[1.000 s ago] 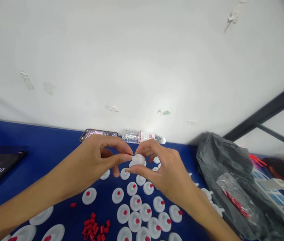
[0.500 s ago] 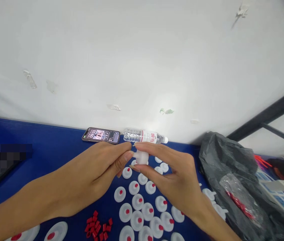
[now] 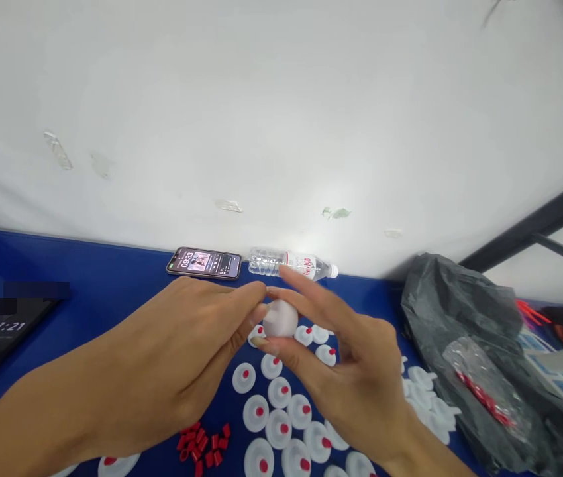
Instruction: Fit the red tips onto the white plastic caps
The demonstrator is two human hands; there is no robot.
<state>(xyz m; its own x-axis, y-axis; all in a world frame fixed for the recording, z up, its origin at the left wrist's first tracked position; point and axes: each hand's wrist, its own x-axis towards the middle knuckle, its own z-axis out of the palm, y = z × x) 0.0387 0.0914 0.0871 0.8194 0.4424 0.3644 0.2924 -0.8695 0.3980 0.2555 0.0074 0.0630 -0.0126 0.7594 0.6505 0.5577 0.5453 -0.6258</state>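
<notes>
Between the thumb and fingers of my right hand (image 3: 354, 361) is a white plastic nozzle cap (image 3: 281, 319), held on its side above the table. My left hand (image 3: 182, 351) is closed in a pinch against the cap's left side, where the stem points. What lies between the left fingertips is hidden. Beneath my hands, several white nozzle caps with red tips (image 3: 278, 429) stand spread on the blue table (image 3: 127, 278). A small pile of loose red sleeves (image 3: 204, 442) lies below my left hand.
Along the wall lie a phone (image 3: 204, 263) and a clear water bottle (image 3: 266, 260). Right of my hands, more white caps (image 3: 420, 391) without red tips sit beside a dark plastic bag (image 3: 440, 311), with a clear bag of red pieces (image 3: 485, 397) on it. A dark screen (image 3: 10, 338) stands left.
Both hands stay around the white cap. It has turned so its rounder face shows and the stem is less visible. My right index finger has lifted away, and the view has shifted slightly.
</notes>
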